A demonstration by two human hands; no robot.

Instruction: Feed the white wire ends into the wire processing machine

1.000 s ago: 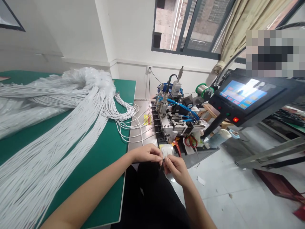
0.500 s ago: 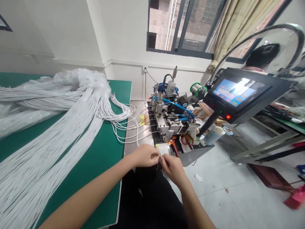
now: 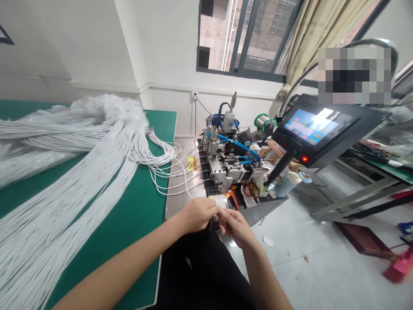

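My left hand (image 3: 199, 214) is closed on a white cable (image 3: 186, 185) that runs back to the machine's front plate. My right hand (image 3: 236, 224) meets it at the fingertips, thumb and finger pinched; what they hold is too small to make out. Just behind both hands sits a white roll (image 3: 220, 200). Several white cables lead from the bundle (image 3: 106, 150) on the green table (image 3: 116, 241) to the bench machine (image 3: 226, 159) with blue tubes.
Right of the machine are red-handled scissors (image 3: 251, 189), an orange-red tool (image 3: 232, 199), a touch screen (image 3: 319, 125) on a post and a wrapped blue-white roll (image 3: 285, 185). A person (image 3: 348, 77) is at the back right.
My left fingers have turned and now point right, and my right fingers have shifted slightly, with lower ones more spread. The view has moved a little.
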